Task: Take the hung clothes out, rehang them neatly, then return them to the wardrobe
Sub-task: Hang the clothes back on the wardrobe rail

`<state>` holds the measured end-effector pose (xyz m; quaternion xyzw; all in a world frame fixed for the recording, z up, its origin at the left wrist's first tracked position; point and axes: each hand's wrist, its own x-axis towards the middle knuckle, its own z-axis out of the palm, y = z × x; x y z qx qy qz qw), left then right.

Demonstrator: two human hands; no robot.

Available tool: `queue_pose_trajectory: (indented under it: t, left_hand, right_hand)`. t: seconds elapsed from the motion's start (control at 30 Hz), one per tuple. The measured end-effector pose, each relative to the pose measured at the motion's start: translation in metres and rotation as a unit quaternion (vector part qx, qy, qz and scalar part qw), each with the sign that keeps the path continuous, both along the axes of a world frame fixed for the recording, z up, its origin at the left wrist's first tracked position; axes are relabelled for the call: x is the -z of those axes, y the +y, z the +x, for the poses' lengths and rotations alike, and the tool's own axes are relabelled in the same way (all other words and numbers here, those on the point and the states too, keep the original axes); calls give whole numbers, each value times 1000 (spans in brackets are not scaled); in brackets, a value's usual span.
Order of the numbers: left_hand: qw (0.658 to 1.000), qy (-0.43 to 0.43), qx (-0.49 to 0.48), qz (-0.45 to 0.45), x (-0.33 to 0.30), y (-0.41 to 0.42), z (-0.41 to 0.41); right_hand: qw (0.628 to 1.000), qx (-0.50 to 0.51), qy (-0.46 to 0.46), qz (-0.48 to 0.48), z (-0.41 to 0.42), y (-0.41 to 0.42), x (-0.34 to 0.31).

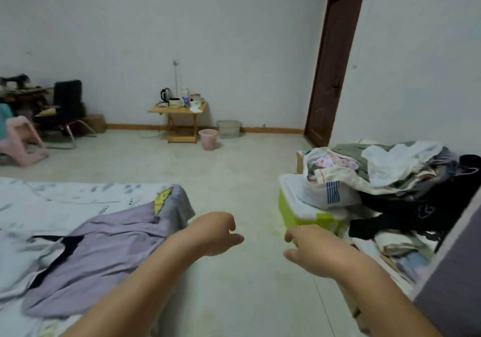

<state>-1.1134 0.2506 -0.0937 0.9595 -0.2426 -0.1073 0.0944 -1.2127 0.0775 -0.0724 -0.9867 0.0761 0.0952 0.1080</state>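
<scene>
Spanning pale tiled floor point(234, 180), bed point(39, 206), white walls point(234, 24)

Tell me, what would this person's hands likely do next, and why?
Probably reach the left hand down to the lilac garment spread on the bed. Both hands hold nothing, the right hand too, and that garment lies closest.

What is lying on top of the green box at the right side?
A white plastic bag stuffed with fabric sits on the green box, with a heap of clothes beside and behind it. The box's contents are hidden.
</scene>
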Motion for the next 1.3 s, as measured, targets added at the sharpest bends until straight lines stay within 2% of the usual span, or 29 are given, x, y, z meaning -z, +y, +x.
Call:
queue_pose_trajectory:
  t: [0.1,0.47,0.8,1.03,1.3]
  left_hand:
    - [999,1,-30,19,3,52,22]
    - [983,50,-174,-27,28,185,92]
    - [936,74,-338,-65,43,229,206]
    - [911,91,-393,-81,65,266,266]
    - [879,104,-458,-87,106,355,342]
  right_hand:
    - [999,-38,9,10,37,45,7]
    - [982,-187,35,-15,185,153,33]
    - [949,-305,63,-54,352,217,55]
    - [931,-356,61,-43,451,274,69]
    - [913,-404,39,-50,552,366,102]
